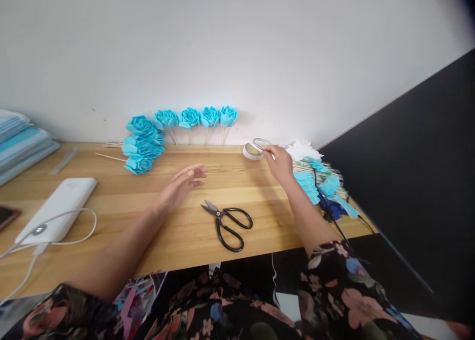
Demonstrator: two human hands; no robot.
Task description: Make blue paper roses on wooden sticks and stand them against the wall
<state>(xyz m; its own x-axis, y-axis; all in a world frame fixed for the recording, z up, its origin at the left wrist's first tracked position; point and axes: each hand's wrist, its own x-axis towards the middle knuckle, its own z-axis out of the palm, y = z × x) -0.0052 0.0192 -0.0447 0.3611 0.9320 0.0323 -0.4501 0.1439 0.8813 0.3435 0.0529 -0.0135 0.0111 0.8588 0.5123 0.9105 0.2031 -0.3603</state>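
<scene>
My right hand (279,163) pinches the edge of a thin, greyish roll of tape (261,140) near the wall. Just below and left of it, a white tape roll (253,157) lies on the wooden table (148,231). Nothing is in my left hand (183,182), which hovers over the table with its fingers stretched out. In front of that hand rest black-handled scissors (219,214), their blades apart and pointing up-left. Several blue paper flowers on sticks (190,118) lean against the wall, and more blue flowers (143,144) lie stacked at their left.
At the right lie blue petal pieces (307,185), white crumpled paper (302,151) and a bundle of sticks and cables. On the left are a white power bank (61,209) with a looping cable, a phone's edge (7,215) and a stack of face masks (24,144).
</scene>
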